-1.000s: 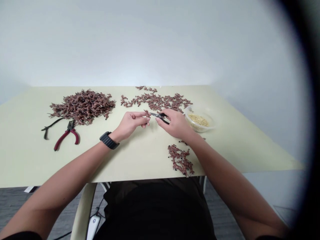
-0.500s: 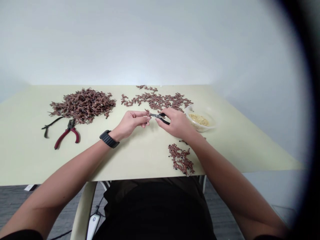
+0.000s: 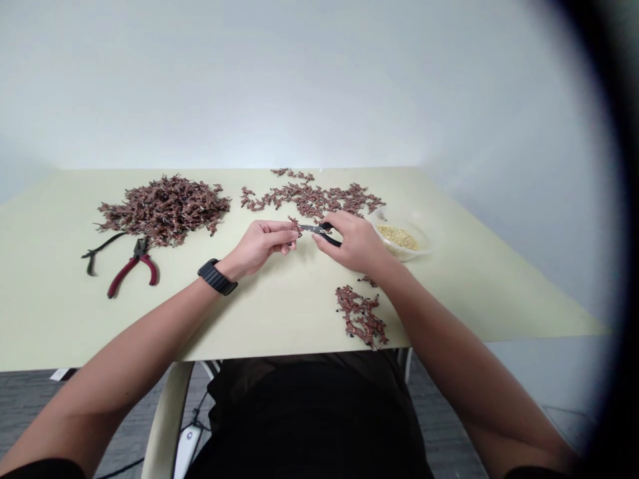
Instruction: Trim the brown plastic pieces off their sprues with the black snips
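In the head view, the left hand [image 3: 260, 247] pinches a small brown animal figurine [image 3: 293, 222] above the table [image 3: 279, 319]; the right hand [image 3: 357, 246] grips black-handled pliers [image 3: 322, 231], tips at the figurine (exact contact unclear). A loose pinch could let it twist, and the tips nip skin.

red-handled pliers [image 3: 134, 262] lie on the table [image 3: 274, 313] beside a slim black tool [image 3: 105, 246]; below, a white corded device [image 3: 186, 450] shows beside a pale bar [image 3: 168, 419].
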Demonstrator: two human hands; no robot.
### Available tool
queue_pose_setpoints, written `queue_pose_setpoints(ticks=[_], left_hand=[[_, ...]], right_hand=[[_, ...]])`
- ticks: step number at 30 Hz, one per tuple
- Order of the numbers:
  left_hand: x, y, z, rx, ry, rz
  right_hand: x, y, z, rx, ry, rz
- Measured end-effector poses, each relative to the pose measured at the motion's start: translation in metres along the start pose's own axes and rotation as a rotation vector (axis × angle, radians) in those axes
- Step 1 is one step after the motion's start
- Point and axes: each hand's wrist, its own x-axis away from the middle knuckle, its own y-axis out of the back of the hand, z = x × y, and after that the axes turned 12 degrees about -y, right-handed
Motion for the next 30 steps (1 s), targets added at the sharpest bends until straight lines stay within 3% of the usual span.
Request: queue_pose_setpoints(ticks=[9,15,18,22,25,28,30], left_hand=[[0.001,-0.002,-0.001,-0.102,-0.049,-0.002],[0.007,-0.015,0.003,-0.408,-0.215,-0.148],[0.008,-0.015,0.011,-0.506,-0.242,-0.191],[0.004,-0.005,0.019,-0.572,-0.23,-0.203],[-0.002,0.004,0.016,-0.745,-0.276,-0.211],[-0.009,0.018,0.0,-1.066,-0.34,-0.209],[-0.011,0.04,-0.021,-1.25,-0.294,-0.226]], right_hand=[[0.002,0.0,0.006,-0.025,-0.01,-0.007],[0.003,-0.012,0.018,-0.217,-0.223,0.126],[0.001,-0.016,0.018,-0.288,-0.259,0.186],[-0.002,-0.018,0.007,-0.233,-0.259,0.187],[-0.001,-0.025,-0.009,-0.002,-0.292,0.14],[0.002,-0.039,-0.023,0.12,-0.268,0.171],[0.003,-0.047,-0.027,0.165,-0.222,0.168]])
